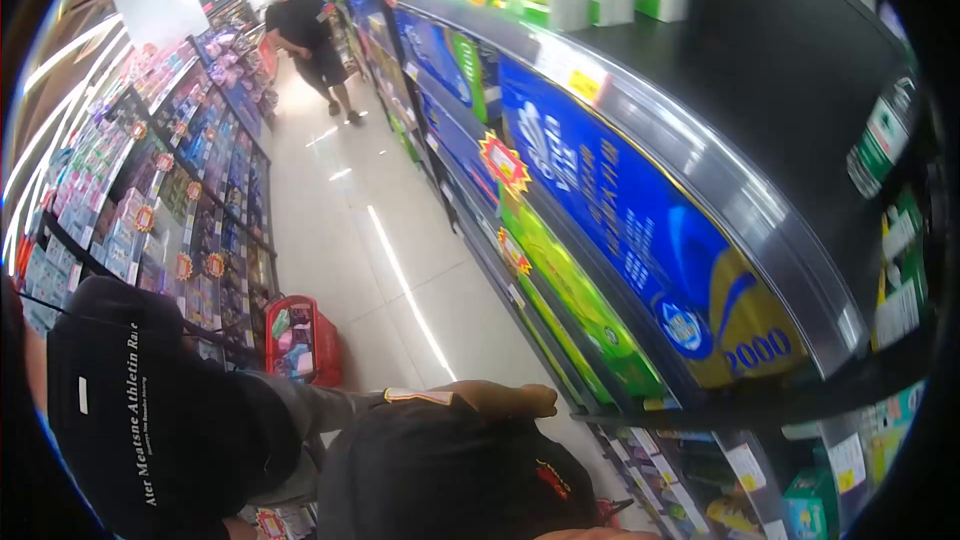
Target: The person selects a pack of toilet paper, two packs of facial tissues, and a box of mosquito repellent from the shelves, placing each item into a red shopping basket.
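Observation:
My left hand (541, 401) is at the end of a short stretch of bare forearm, in front of the lower shelves. Its fingers look curled in; what they hold, if anything, is hidden. Below it lies black cloth (450, 470) with a small red and yellow mark. At the bottom edge a strip of skin shows, perhaps my right arm, but its fingers are out of sight. A small red piece (612, 508) shows just above that strip. Blue packs marked 2000 (640, 220) and green packs (575, 290) fill the shelves at the right.
A person in a black printed shirt (150, 420) is close at the left. On the aisle floor (350, 200) stands a red basket (325, 345) holding packages. Another person (305, 35) is farther up the aisle. Stocked shelves (190, 180) line the left; a bottle (882, 140) is at far right.

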{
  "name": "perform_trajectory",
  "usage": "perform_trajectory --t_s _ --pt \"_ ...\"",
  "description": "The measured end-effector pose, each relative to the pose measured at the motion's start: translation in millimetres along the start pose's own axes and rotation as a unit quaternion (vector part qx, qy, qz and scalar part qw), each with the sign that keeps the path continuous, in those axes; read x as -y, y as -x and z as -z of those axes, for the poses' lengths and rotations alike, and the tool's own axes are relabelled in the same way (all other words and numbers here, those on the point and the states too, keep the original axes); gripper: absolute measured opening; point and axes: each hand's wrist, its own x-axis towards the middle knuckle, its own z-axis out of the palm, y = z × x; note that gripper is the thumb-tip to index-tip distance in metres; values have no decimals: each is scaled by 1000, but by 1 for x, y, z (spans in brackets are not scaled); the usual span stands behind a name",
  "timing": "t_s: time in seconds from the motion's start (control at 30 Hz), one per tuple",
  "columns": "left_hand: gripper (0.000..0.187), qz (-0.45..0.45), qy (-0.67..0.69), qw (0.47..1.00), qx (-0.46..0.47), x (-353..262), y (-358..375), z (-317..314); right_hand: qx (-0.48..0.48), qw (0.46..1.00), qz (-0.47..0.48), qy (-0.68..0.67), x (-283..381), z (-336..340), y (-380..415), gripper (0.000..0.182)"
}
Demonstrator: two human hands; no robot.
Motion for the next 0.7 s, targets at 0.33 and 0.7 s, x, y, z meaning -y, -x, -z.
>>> perform_trajectory --t_s 0.33,0.7 --pt "26 -293 -374 872 118 -70 -6 -87 -50 990 -96 -94 -137 51 90 78" --pt "35 -180 -88 978 58 -80 -13 -115 -73 986 140 -50 -220 22 75 25"
